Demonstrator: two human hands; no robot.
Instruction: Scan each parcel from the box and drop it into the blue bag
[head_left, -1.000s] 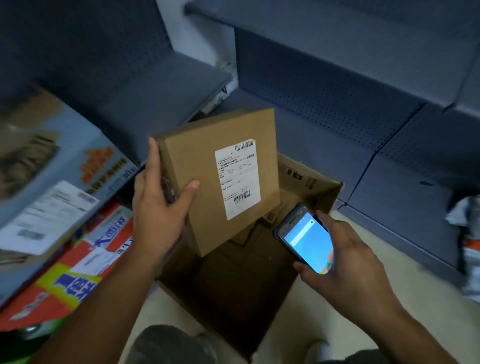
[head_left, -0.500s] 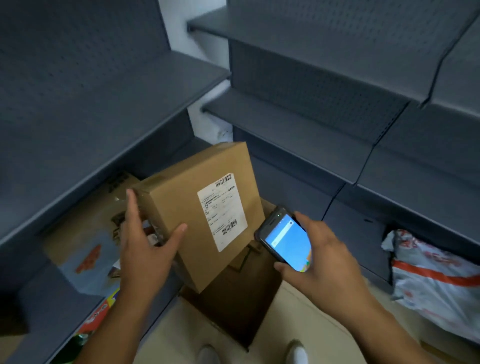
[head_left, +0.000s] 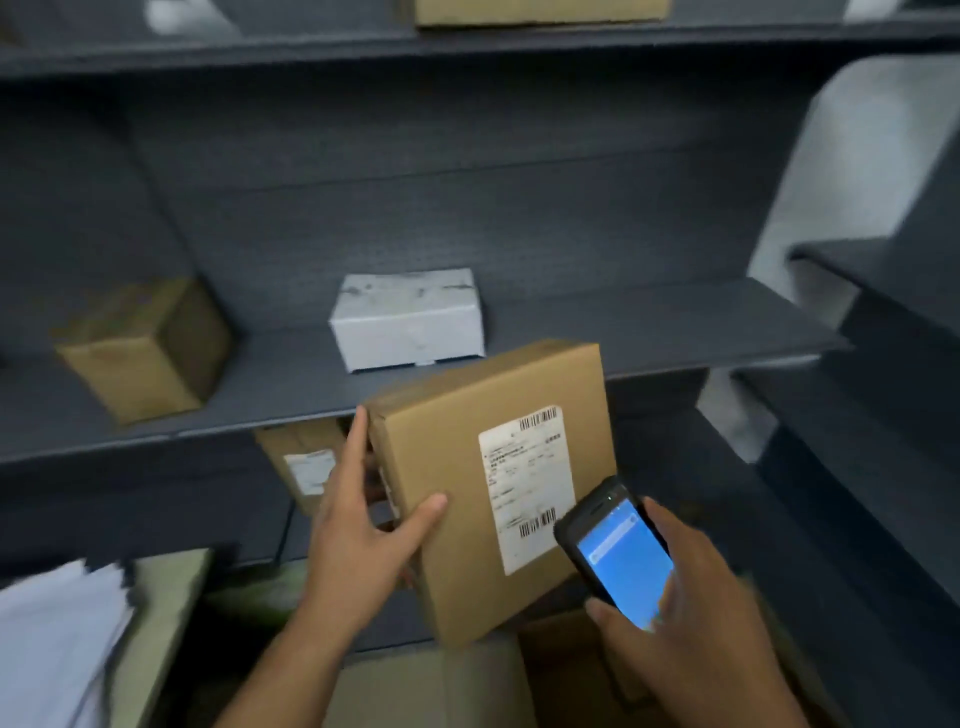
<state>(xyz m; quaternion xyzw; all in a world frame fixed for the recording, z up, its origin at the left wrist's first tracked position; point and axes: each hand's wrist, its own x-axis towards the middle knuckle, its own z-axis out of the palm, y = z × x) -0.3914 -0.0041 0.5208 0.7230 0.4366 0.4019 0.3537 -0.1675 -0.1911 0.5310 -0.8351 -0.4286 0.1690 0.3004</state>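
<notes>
While we hold the brown parcel (head_left: 493, 488) up in front of the grey shelving (head_left: 571, 322), two other boxes sit on the shelf behind it: a white box (head_left: 410, 319) just above the parcel's top edge and a brown box (head_left: 145, 348) well off to the left. A further carton with a white label (head_left: 304, 467) stands on the lower level, partly behind our left hand (head_left: 358, 540). That hand clasps the parcel's left side, thumb pressed on the front face and fingers wrapped around the edge. Our right hand (head_left: 691, 613) grips a phone (head_left: 615, 553) with a lit blue screen, its top corner overlapping the parcel's lower right edge and lying just beside the lower barcode. The shipping label (head_left: 527, 488) faces us, running lengthwise from the parcel's upper right toward its lower middle; the parcel is tilted, its long axis leaning to the left. The label's print is too blurred for us to read. Pale sheets (head_left: 57, 639) at lower left are smeared by motion, and an open cardboard box (head_left: 561, 670) below the parcel is mostly hidden by our arms. We see no part of a blue bag.
</notes>
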